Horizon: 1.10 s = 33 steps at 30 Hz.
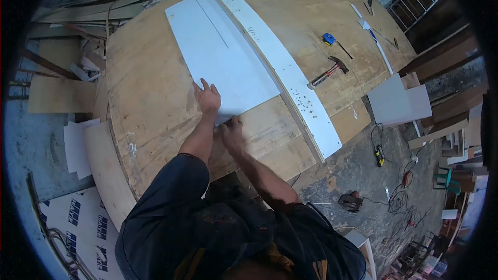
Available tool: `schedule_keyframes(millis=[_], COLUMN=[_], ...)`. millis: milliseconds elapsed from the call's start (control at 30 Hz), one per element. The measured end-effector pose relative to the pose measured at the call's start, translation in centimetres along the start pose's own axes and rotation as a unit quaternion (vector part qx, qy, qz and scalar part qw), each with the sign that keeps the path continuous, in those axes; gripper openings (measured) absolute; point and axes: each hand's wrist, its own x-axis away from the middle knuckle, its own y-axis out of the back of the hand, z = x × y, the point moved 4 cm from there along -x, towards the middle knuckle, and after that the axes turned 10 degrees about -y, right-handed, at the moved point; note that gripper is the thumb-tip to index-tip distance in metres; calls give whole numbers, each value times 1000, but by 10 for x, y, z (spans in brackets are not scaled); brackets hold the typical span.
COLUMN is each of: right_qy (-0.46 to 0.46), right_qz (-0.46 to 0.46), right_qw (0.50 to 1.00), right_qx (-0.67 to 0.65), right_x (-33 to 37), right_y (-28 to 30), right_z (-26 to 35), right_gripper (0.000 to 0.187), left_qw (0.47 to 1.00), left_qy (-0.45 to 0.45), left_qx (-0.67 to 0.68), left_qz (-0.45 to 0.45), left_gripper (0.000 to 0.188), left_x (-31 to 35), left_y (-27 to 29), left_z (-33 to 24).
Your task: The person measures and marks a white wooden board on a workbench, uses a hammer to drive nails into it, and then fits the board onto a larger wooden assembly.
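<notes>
A white panel lies flat on the large wooden worktable, with a thin dark line along its far part. My left hand rests with spread fingers at the panel's near left edge. Just below it, my right hand is closed at the panel's near edge; whatever its fingers hold, if anything, is hidden. Along the panel's right side runs a long wooden strip, beside a white board dotted with holes or dark specks.
Right of the board lie a claw hammer, a blue tape measure and a thin dark stick. Cords and a power tool are on the floor at right. White board offcuts stand by the table's right edge; wood scraps fill the left.
</notes>
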Motion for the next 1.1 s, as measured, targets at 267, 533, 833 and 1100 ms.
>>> schedule_keyframes(millis=[267,533,833,1100], right_qy=[41,79,78,116], right_qz=[-32,9,28,-61], right_qw=[999,994,994,991], right_qx=[-16,-77,-74,-23], right_x=[-44,-73,-104,-145], right_y=[-13,-38,-70,-95], right_z=[-7,8,45,36], right_gripper=[20,15,28,29], left_qw=[999,999,1000,998], left_qy=[3,4,-13,-32], left_qx=[15,20,-17,-3], left_qz=[40,30,-21,-52], left_gripper=[63,62,59,59], left_x=[-35,-75,-125,-163], left_y=[-11,-24,-43,-49], left_z=[-11,9,39,38])
